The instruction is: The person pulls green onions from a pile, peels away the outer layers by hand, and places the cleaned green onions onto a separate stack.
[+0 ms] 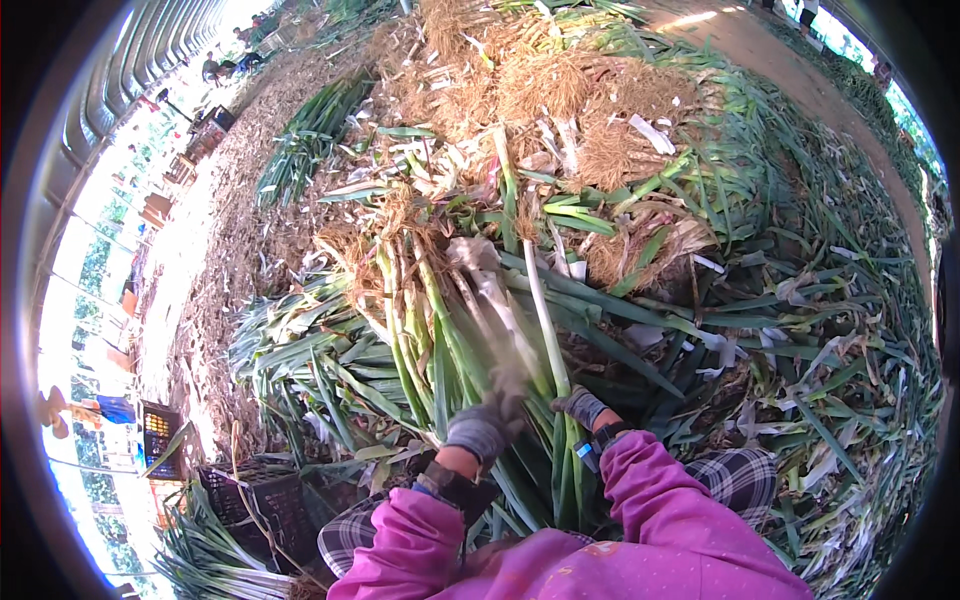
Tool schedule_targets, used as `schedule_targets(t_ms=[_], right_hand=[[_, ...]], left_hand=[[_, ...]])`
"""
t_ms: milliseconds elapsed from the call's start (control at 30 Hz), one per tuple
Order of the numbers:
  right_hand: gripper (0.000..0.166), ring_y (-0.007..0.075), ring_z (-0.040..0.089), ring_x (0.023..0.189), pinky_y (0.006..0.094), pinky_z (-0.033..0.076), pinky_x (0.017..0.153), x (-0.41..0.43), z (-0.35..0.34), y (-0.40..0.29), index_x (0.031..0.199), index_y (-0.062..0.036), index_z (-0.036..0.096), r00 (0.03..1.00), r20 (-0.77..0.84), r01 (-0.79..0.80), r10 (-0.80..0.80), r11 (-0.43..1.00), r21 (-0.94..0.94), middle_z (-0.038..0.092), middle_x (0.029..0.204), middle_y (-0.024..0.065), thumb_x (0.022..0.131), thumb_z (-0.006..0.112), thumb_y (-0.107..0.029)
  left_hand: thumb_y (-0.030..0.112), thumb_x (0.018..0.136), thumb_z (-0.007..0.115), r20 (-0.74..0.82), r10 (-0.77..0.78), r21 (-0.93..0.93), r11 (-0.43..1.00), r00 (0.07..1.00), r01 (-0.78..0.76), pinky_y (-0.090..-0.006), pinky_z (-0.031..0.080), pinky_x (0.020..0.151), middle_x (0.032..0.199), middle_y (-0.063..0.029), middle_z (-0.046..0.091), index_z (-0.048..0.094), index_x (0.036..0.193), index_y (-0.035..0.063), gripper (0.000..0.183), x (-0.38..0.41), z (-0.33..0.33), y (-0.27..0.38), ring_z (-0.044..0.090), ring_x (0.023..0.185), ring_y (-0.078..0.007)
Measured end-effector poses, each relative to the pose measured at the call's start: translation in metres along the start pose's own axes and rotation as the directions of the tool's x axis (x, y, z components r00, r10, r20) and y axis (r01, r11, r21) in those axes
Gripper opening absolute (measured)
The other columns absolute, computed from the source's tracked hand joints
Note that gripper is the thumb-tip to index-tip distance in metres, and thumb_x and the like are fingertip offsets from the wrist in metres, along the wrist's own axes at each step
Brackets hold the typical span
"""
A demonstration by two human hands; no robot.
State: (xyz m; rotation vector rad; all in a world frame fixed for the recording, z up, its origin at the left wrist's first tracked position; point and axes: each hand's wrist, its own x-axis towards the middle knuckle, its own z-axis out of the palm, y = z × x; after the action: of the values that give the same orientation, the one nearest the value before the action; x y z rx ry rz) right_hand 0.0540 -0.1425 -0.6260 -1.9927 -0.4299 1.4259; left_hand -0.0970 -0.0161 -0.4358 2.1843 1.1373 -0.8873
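Note:
My right hand [583,409], in a grey work glove, is closed around a long green onion [541,315] at the point where its pale stalk turns into green leaves. The roots of that onion point away from me. My left hand [484,429], also gloved, is motion-blurred over the leaves just left of it, so its grip cannot be made out. Beside it lies a thick pale stalk [502,307] with loose, peeling skin. Further left, several rooted onions [409,322] lie side by side, their leaves towards me.
Beyond my hands rises a heap of onions with brown roots [547,82]. Cut leaves [840,360] cover the ground to the right. At lower left stand a dark plastic crate [259,499] and a bundle of white-stalked onions [232,566]. Several people [225,67] sit far off.

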Motion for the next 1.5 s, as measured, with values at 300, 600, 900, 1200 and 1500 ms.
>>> schedule_targets(t_ms=[300,600,900,1200,1500], right_hand=[[0.059,0.0296,0.06,0.084,0.0384,0.048,0.076,-0.035,0.009,0.021,0.109,0.003,0.055,1.0,0.007,0.025,-0.024,0.997,-0.07,0.062,0.094,0.0183,0.062,0.074,-0.026],[0.056,0.0255,0.06,0.077,0.0363,0.048,0.072,-0.017,0.006,0.049,0.109,0.0009,0.055,1.0,-0.014,-0.02,0.02,0.997,-0.068,0.063,0.089,0.015,0.062,0.075,-0.025],[0.057,0.0282,0.062,0.08,0.0365,0.049,0.073,-0.027,0.017,0.02,0.108,0.0025,0.055,0.998,0.043,-0.047,0.049,0.998,-0.049,0.063,0.093,0.0178,0.063,0.075,-0.026],[0.054,0.0266,0.059,0.081,0.0375,0.047,0.074,-0.044,0.002,0.038,0.104,0.0029,0.057,0.998,-0.059,-0.019,0.015,0.998,-0.067,0.062,0.092,0.0164,0.062,0.075,-0.026],[0.061,0.0265,0.061,0.087,0.0359,0.048,0.078,-0.045,-0.017,0.024,0.113,0.0018,0.055,0.995,-0.058,-0.089,0.084,0.993,-0.081,0.063,0.097,0.0161,0.061,0.077,-0.022]], left_hand=[[0.037,0.081,0.059,-0.092,0.251,0.217,0.949,0.964,-0.227,-0.041,0.047,0.086,0.124,-0.0247,0.043,0.041,0.129,0.0179,0.055,0.109,0.009,-0.038,0.054,0.106,-0.0356],[0.053,0.075,0.059,-0.202,0.234,0.052,0.972,0.951,-0.228,-0.0415,0.046,0.084,0.11,-0.0274,0.054,0.041,0.126,0.0039,0.073,0.078,0.004,-0.023,0.058,0.1,-0.0355],[0.051,0.075,0.059,-0.1,0.248,0.228,0.948,0.964,-0.221,-0.0409,0.045,0.086,0.11,-0.0252,0.055,0.047,0.122,0.0019,0.069,0.15,0.061,-0.095,0.058,0.1,-0.0334],[0.044,0.082,0.054,-0.074,0.056,-0.087,0.994,0.996,-0.063,-0.0403,0.046,0.087,0.112,-0.0241,0.056,0.048,0.123,0.004,0.058,0.081,-0.002,-0.016,0.058,0.103,-0.0332],[0.053,0.078,0.056,0.068,0.19,-0.081,0.979,0.979,-0.185,-0.0438,0.045,0.085,0.115,-0.0185,0.058,0.036,0.133,0.0097,0.072,-0.034,0.032,-0.002,0.057,0.105,-0.0348]])
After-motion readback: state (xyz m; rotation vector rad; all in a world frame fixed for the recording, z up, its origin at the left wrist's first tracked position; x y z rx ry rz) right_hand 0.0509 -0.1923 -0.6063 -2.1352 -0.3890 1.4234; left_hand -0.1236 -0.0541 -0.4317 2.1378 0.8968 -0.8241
